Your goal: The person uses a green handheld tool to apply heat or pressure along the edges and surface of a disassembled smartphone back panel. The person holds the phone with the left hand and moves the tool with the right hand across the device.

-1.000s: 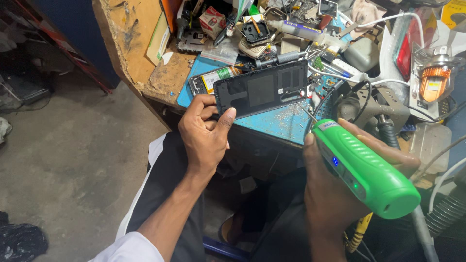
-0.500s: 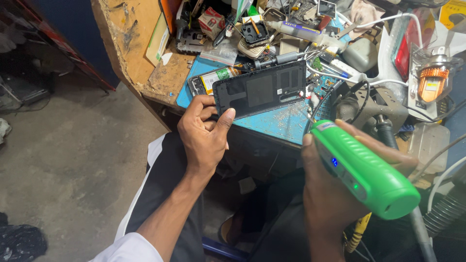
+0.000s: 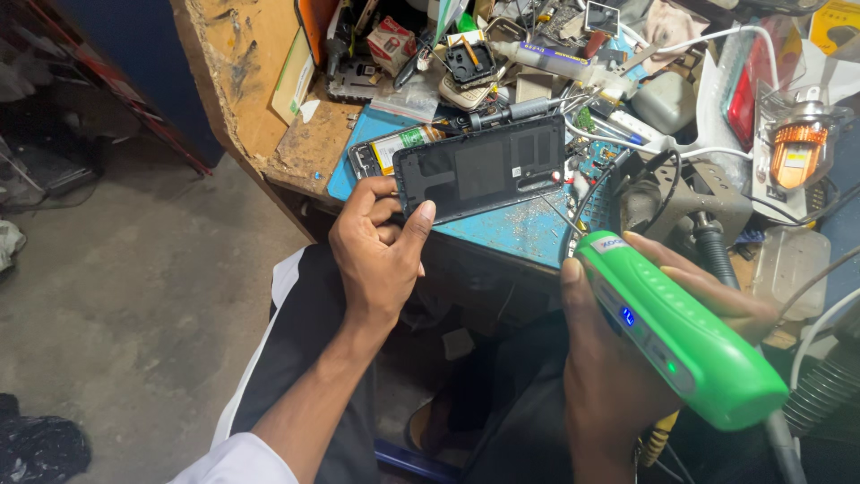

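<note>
My left hand (image 3: 381, 255) grips the near left corner of a black phone back cover (image 3: 484, 168), held flat over the blue work mat (image 3: 506, 231). Under the cover's left end lies an opened phone with a green and yellow battery (image 3: 394, 145). My right hand (image 3: 618, 358) is wrapped around a bright green handheld power tool (image 3: 681, 336) with a small blue light on its side, its tip pointing toward the mat's right edge. The tool sits apart from the cover, lower right of it.
The wooden bench (image 3: 260, 81) is crowded with phone parts, a small red box (image 3: 392, 43), a syringe-like tube (image 3: 555, 61), white cables (image 3: 717, 40) and an orange lamp (image 3: 799, 152). A grey corrugated hose (image 3: 829, 390) runs at lower right. Concrete floor (image 3: 134, 296) lies left.
</note>
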